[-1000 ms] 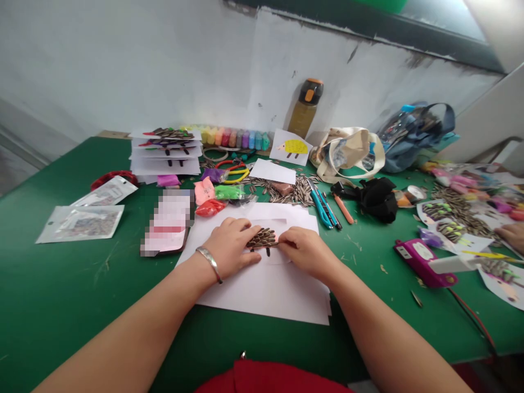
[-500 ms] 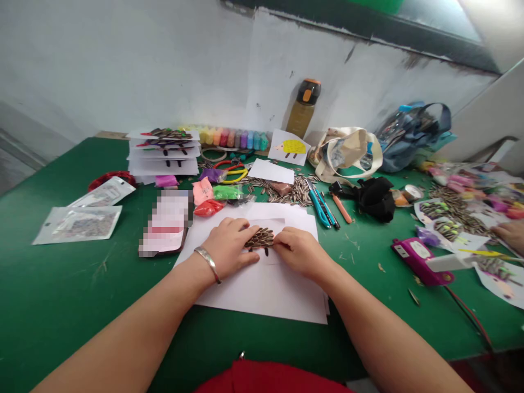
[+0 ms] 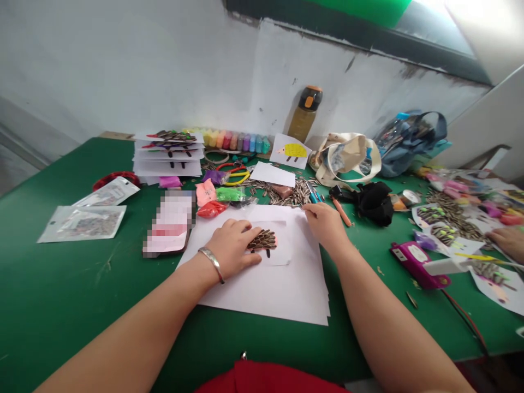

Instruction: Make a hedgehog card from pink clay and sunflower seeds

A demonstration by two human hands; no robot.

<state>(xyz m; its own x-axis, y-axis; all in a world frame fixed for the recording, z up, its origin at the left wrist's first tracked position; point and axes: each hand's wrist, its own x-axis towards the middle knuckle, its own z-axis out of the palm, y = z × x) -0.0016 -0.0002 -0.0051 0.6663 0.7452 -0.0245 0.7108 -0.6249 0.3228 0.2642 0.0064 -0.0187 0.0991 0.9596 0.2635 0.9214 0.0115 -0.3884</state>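
A small white card lies on a stack of white paper. On it is a hedgehog shape covered with striped sunflower seeds, with dark legs below. My left hand, wearing a silver bangle, rests over the card's left part, fingers apart. Near the seed pile, at the upper right corner of the paper, my right hand has thumb and fingertips together; what they hold, if anything, is too small to make out.
A phone and seed packets lie to the left. Clay bags, a cutter and an orange tool are behind the paper. A purple device and another person's hand are at the right.
My right hand has moved from the hedgehog's right end up and right to the paper's far corner by the seed pile. My left hand stays on the card. The view has shifted slightly.
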